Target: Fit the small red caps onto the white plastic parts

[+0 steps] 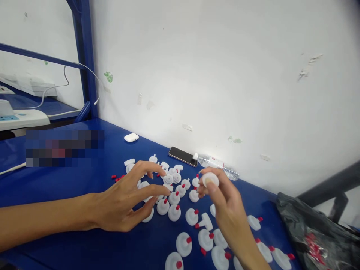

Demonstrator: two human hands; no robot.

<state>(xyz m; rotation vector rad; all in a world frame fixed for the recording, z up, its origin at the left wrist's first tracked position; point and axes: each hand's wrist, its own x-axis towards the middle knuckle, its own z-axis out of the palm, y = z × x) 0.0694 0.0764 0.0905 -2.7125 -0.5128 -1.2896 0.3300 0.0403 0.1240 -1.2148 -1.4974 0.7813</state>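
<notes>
My left hand point(132, 197) reaches over the pile of white round plastic caps, its fingers spread and curved, with nothing seen in them. Close by its fingertips lies a white cap point(168, 179) without a red tip. Between thumb and fingers, my right hand point(226, 197) pinches a white round cap point(210, 180), its flat disc facing me; whether a red tip sits on its far side is hidden. Under and around both hands are several white caps with red tips, such as one red-tipped cap point(174, 212). Small loose red tips point(117, 178) lie left of the pile.
Along the wall are a white earbud case point(131, 138), a phone point(182, 156) and a clear plastic bottle point(218, 164) on its side. A dark plastic bag point(317, 228) with red pieces stands at the right. A blue metal post point(91, 60) rises at the back left.
</notes>
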